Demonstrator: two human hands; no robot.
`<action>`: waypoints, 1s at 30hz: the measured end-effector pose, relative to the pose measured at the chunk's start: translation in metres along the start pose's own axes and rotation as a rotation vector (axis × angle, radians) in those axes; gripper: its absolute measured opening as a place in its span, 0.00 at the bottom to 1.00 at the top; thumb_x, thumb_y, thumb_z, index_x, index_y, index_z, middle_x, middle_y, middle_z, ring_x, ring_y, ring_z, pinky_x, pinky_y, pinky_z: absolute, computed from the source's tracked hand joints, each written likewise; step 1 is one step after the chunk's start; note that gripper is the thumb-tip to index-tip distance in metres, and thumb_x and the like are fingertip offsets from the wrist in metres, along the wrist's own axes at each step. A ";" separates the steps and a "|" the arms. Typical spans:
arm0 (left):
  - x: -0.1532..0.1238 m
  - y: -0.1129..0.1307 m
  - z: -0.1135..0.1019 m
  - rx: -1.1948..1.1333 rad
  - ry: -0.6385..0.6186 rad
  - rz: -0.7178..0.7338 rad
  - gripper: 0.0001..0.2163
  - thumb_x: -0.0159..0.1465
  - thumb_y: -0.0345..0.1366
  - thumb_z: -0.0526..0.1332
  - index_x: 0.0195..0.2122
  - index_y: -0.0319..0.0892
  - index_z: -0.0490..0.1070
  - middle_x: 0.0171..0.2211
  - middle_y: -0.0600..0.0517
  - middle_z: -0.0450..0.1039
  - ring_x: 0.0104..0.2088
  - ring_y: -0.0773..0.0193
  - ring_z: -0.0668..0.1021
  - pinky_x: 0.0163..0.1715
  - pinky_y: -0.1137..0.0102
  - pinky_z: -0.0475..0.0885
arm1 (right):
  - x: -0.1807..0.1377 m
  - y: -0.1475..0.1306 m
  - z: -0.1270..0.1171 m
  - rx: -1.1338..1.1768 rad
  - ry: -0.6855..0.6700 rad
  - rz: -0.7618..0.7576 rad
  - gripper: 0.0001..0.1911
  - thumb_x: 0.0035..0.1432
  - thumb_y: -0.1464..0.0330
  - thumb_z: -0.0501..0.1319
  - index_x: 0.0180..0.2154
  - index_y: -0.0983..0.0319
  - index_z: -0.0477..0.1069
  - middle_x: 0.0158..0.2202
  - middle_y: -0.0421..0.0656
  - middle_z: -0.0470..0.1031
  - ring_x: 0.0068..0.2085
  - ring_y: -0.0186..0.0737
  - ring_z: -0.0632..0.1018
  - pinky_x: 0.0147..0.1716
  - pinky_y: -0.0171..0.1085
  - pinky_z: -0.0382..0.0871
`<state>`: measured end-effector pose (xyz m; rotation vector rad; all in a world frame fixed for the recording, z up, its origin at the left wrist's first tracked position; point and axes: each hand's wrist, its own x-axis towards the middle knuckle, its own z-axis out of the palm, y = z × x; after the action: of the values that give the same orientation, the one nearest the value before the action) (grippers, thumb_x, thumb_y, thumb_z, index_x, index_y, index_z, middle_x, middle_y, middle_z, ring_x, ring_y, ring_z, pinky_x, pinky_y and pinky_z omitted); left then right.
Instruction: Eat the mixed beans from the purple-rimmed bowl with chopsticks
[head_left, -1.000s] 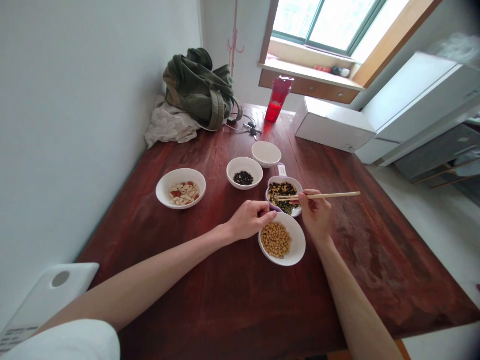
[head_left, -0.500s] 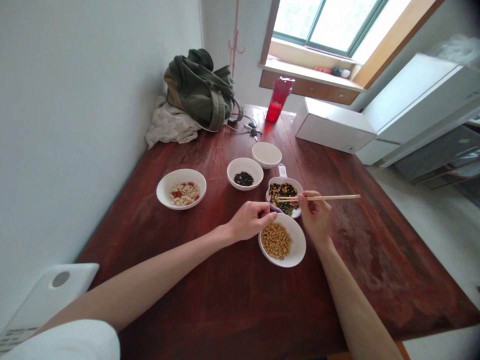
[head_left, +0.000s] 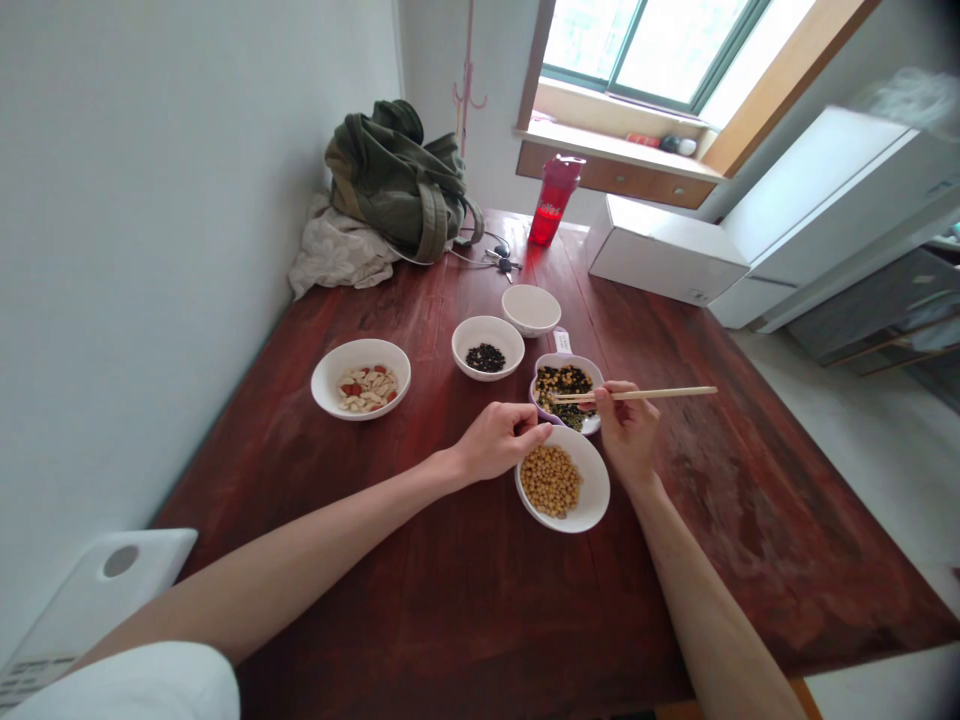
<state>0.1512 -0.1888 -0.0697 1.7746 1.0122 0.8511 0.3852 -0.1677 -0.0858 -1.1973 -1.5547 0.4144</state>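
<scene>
My right hand [head_left: 628, 432] is closed round a pair of wooden chopsticks [head_left: 645, 394]. Their tips reach into a small purple bowl [head_left: 541, 408] filled with mixed dark and pale beans. My left hand [head_left: 496, 438] rests on the table with its fingers curled, touching the rim of the purple bowl and the white bowl of yellow soybeans [head_left: 592, 492] in front of me. Nothing shows in the left hand.
On the dark red wooden table [head_left: 465, 600] stand a white bowl of peanuts [head_left: 327, 384], a white bowl of black beans [head_left: 465, 342] and an empty white bowl [head_left: 531, 308]. Further back lie keys [head_left: 501, 260], a red bottle [head_left: 550, 200], a green bag [head_left: 397, 182] and a white box [head_left: 660, 250].
Almost nothing has changed. The chopstick tips stay in the purple bowl and both hands keep their places; only the view has shifted slightly.
</scene>
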 end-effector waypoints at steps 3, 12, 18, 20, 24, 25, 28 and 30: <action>0.000 -0.001 0.000 0.005 0.000 0.001 0.20 0.69 0.45 0.60 0.23 0.39 0.62 0.21 0.57 0.60 0.25 0.71 0.62 0.26 0.72 0.54 | 0.000 0.000 0.000 -0.003 0.003 0.008 0.12 0.68 0.56 0.64 0.39 0.58 0.75 0.31 0.43 0.84 0.30 0.45 0.85 0.31 0.41 0.81; 0.000 -0.001 0.000 0.022 0.002 0.004 0.21 0.70 0.47 0.60 0.24 0.39 0.63 0.22 0.57 0.61 0.25 0.71 0.62 0.26 0.72 0.54 | 0.004 -0.011 -0.003 0.002 0.065 0.058 0.15 0.68 0.54 0.63 0.39 0.59 0.74 0.29 0.43 0.84 0.31 0.45 0.85 0.32 0.40 0.80; 0.000 -0.001 0.001 0.014 0.002 0.003 0.20 0.69 0.46 0.60 0.24 0.39 0.63 0.22 0.58 0.61 0.25 0.71 0.63 0.26 0.72 0.55 | 0.005 -0.011 -0.003 0.037 0.037 0.064 0.14 0.68 0.55 0.64 0.38 0.59 0.74 0.29 0.43 0.84 0.30 0.44 0.85 0.30 0.40 0.80; 0.000 0.000 0.000 0.012 0.002 -0.003 0.20 0.69 0.46 0.60 0.24 0.39 0.63 0.22 0.57 0.61 0.25 0.71 0.62 0.26 0.72 0.54 | 0.004 -0.010 -0.002 0.039 0.012 0.062 0.14 0.67 0.55 0.64 0.38 0.59 0.74 0.30 0.43 0.84 0.29 0.44 0.85 0.29 0.39 0.80; 0.000 0.002 0.000 0.005 0.004 -0.007 0.21 0.69 0.46 0.60 0.23 0.39 0.62 0.21 0.57 0.61 0.25 0.71 0.62 0.26 0.72 0.54 | 0.003 -0.008 -0.001 0.058 -0.006 0.050 0.12 0.67 0.56 0.65 0.38 0.58 0.74 0.29 0.42 0.83 0.29 0.44 0.85 0.28 0.39 0.80; 0.000 0.002 0.000 0.001 0.005 -0.007 0.20 0.69 0.46 0.60 0.23 0.39 0.63 0.21 0.57 0.61 0.25 0.70 0.62 0.26 0.72 0.55 | 0.002 -0.007 -0.001 0.061 -0.006 0.046 0.12 0.67 0.56 0.65 0.38 0.58 0.75 0.29 0.42 0.83 0.29 0.44 0.85 0.29 0.39 0.80; 0.001 0.003 0.000 -0.012 0.009 -0.013 0.20 0.68 0.46 0.61 0.23 0.39 0.63 0.21 0.57 0.62 0.25 0.70 0.62 0.26 0.72 0.55 | 0.002 -0.006 0.000 0.058 -0.004 0.033 0.12 0.67 0.56 0.65 0.38 0.57 0.75 0.30 0.42 0.83 0.29 0.44 0.85 0.29 0.40 0.80; 0.001 0.002 0.000 -0.017 0.007 -0.014 0.20 0.68 0.46 0.61 0.23 0.39 0.63 0.21 0.57 0.61 0.25 0.70 0.62 0.25 0.73 0.55 | 0.002 -0.005 0.000 0.046 -0.011 0.025 0.12 0.67 0.56 0.65 0.38 0.57 0.75 0.30 0.42 0.83 0.29 0.44 0.85 0.28 0.40 0.80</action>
<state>0.1517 -0.1887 -0.0672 1.7491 1.0188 0.8556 0.3833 -0.1684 -0.0810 -1.1817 -1.5328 0.4722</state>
